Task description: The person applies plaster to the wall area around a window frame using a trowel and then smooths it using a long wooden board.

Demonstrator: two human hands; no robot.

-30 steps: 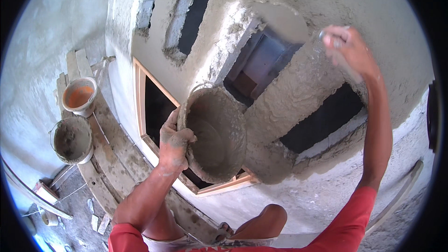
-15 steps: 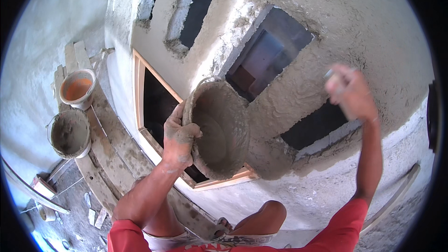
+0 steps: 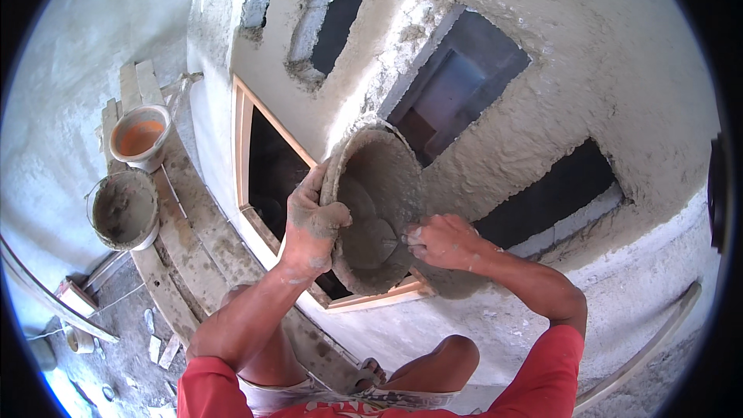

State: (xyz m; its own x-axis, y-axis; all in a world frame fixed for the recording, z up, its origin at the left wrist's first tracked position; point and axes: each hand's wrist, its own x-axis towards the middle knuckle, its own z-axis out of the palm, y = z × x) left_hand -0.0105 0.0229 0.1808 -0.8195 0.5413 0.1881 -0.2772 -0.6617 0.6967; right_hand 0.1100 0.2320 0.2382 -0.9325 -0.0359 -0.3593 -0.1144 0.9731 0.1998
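Note:
My left hand [image 3: 311,224] grips the rim of a mortar-caked bucket [image 3: 337,186], thumb over the near side. The bucket is tilted so its inside shows, with wet grey mortar [image 3: 357,217] at the bottom. At its right rim, my right hand [image 3: 445,241] is closed round the handle of a trowel [image 3: 379,240]. The trowel blade dips into the mortar; its handle is mostly hidden by my fingers. Behind the bucket stands a wall [image 3: 495,139] with rough wet plaster around several rectangular openings.
A wooden frame [image 3: 279,135] borders an opening beside the bucket. To the left, stained scaffold planks [image 3: 193,248] hold a bucket of grey mortar [image 3: 124,213] and a pale bucket with an orange inside [image 3: 141,138]. Rubble lies on the floor lower left. A curved batten [image 3: 642,352] leans lower right.
My right hand has come down and left from the wall to the bucket, putting the trowel blade inside. My left hand and the bucket have stayed nearly in place.

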